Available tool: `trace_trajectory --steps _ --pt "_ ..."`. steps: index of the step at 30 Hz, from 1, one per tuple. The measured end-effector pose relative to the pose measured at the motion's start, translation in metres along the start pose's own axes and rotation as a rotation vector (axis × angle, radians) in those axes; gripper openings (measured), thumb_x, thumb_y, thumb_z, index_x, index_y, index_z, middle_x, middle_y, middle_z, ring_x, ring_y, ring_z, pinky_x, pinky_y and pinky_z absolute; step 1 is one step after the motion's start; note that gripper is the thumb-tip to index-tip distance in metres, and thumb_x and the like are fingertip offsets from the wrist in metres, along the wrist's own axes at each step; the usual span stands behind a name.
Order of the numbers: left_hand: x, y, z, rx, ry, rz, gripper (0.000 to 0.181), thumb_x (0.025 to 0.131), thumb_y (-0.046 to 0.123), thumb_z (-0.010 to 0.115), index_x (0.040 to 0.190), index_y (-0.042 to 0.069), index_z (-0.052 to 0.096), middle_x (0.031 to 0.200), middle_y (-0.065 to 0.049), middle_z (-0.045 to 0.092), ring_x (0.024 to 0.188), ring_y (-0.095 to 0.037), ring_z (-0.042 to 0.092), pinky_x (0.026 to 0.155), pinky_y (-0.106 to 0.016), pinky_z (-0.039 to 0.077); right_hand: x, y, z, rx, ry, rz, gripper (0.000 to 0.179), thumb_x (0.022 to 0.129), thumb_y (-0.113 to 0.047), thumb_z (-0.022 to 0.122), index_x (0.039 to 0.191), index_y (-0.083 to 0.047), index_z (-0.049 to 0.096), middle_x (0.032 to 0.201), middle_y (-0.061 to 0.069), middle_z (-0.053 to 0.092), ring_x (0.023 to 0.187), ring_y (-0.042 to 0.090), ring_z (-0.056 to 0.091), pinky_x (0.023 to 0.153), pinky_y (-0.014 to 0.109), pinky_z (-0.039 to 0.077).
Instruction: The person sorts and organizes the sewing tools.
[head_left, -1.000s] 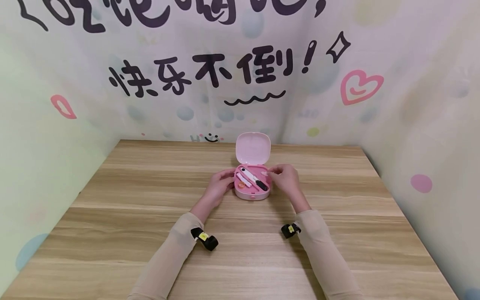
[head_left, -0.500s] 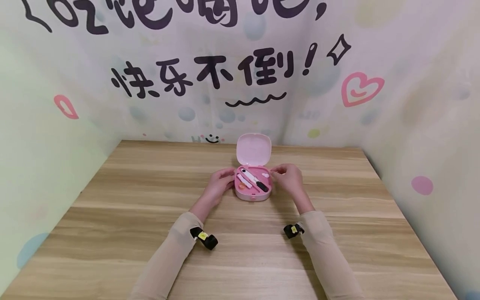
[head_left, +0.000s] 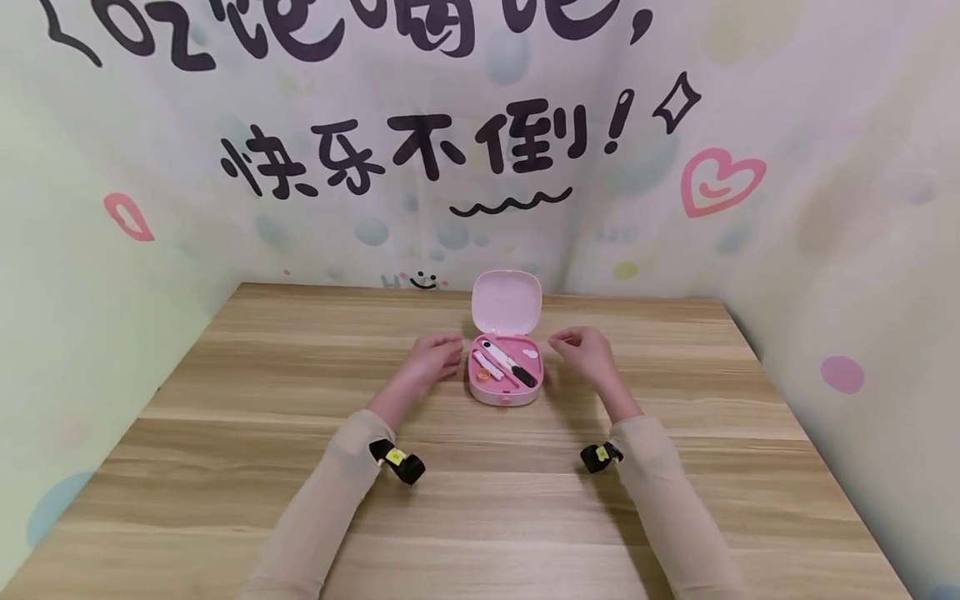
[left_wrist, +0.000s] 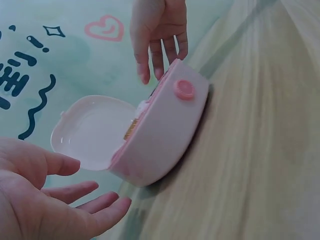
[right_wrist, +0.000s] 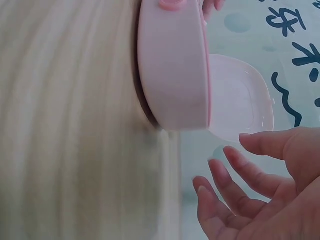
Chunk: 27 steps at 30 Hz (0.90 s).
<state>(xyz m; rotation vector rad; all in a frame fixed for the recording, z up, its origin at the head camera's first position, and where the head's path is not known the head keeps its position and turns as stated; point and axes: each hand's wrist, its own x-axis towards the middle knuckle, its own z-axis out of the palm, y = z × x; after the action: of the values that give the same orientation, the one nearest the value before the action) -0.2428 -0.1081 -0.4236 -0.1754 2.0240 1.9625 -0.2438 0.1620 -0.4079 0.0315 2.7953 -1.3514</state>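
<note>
A small pink box (head_left: pixel 504 398) stands on the table with its lid (head_left: pixel 507 302) raised at the back. In its tray lie a slim white tool with a black end (head_left: pixel 510 364), a short white stick (head_left: pixel 489 365), a small orange round piece (head_left: pixel 483 375) and a small white piece (head_left: pixel 530 354) at the right. My left hand (head_left: pixel 431 358) is just left of the box, fingers apart and holding nothing, as the left wrist view shows. On the other side my right hand (head_left: pixel 585 350) hovers off the box wall, its loosely bent fingers empty in the right wrist view.
The wood-grain table (head_left: pixel 480 517) stretches around the box on all sides. Behind it hangs a printed cloth (head_left: pixel 337 225) with black lettering, close to the table's back edge. Each sleeve carries a black wrist camera, such as the left one (head_left: pixel 397 461).
My right hand has let go of the small white piece, now lying in the tray, and drawn back right. My left hand has come off the box's side, leftward.
</note>
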Motion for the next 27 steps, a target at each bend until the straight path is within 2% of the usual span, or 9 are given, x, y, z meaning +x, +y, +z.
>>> trace_trajectory --steps 3,5,10,16,20,27 --pt "0.004 0.010 -0.002 0.037 -0.015 -0.012 0.046 0.112 0.013 0.048 0.152 -0.010 0.045 0.154 -0.030 0.049 0.142 -0.041 0.051 0.119 -0.045 0.048 0.006 -0.001 -0.006 0.005 -0.039 0.021 0.032 0.107 -0.019 0.060 0.124 0.005 0.071 0.119 0.025 0.071 0.100 0.032 0.065 0.080 0.032 0.057" --pt "0.007 0.017 -0.003 0.053 -0.025 -0.018 0.047 0.113 0.015 0.046 0.153 -0.011 0.043 0.154 -0.030 0.048 0.141 -0.042 0.051 0.119 -0.044 0.048 0.011 -0.003 -0.009 0.033 -0.074 0.043 0.035 0.108 -0.019 0.057 0.128 0.007 0.069 0.120 0.025 0.070 0.098 0.031 0.066 0.078 0.030 0.058" --pt "0.016 0.034 -0.005 0.079 -0.029 -0.048 0.051 0.115 0.021 0.043 0.155 -0.010 0.040 0.155 -0.030 0.047 0.142 -0.041 0.050 0.120 -0.043 0.047 0.024 -0.008 -0.015 0.119 -0.171 0.119 0.044 0.112 -0.024 0.049 0.140 0.007 0.060 0.132 0.027 0.066 0.106 0.033 0.066 0.095 0.040 0.062" --pt "0.028 0.049 -0.002 0.066 -0.020 -0.073 0.054 0.115 0.025 0.041 0.155 -0.010 0.038 0.157 -0.031 0.043 0.143 -0.042 0.048 0.122 -0.045 0.045 0.036 -0.015 -0.025 0.148 -0.267 0.160 0.053 0.113 -0.029 0.041 0.148 0.009 0.050 0.147 0.033 0.055 0.127 0.044 0.061 0.111 0.051 0.055" --pt "0.032 0.057 -0.001 0.086 -0.043 -0.095 0.059 0.115 0.032 0.039 0.157 -0.009 0.036 0.157 -0.032 0.043 0.144 -0.045 0.047 0.122 -0.047 0.044 0.043 -0.019 -0.030 0.145 -0.321 0.180 0.055 0.114 -0.030 0.039 0.151 0.009 0.046 0.152 0.034 0.051 0.136 0.049 0.055 0.115 0.054 0.050" --pt "0.038 0.069 0.000 0.174 -0.094 -0.147 0.064 0.116 0.041 0.030 0.157 -0.008 0.037 0.156 -0.032 0.045 0.143 -0.045 0.048 0.121 -0.048 0.046 0.057 -0.026 -0.035 0.149 -0.379 0.211 0.059 0.114 -0.036 0.036 0.154 0.008 0.043 0.154 0.032 0.050 0.139 0.049 0.053 0.117 0.053 0.049"
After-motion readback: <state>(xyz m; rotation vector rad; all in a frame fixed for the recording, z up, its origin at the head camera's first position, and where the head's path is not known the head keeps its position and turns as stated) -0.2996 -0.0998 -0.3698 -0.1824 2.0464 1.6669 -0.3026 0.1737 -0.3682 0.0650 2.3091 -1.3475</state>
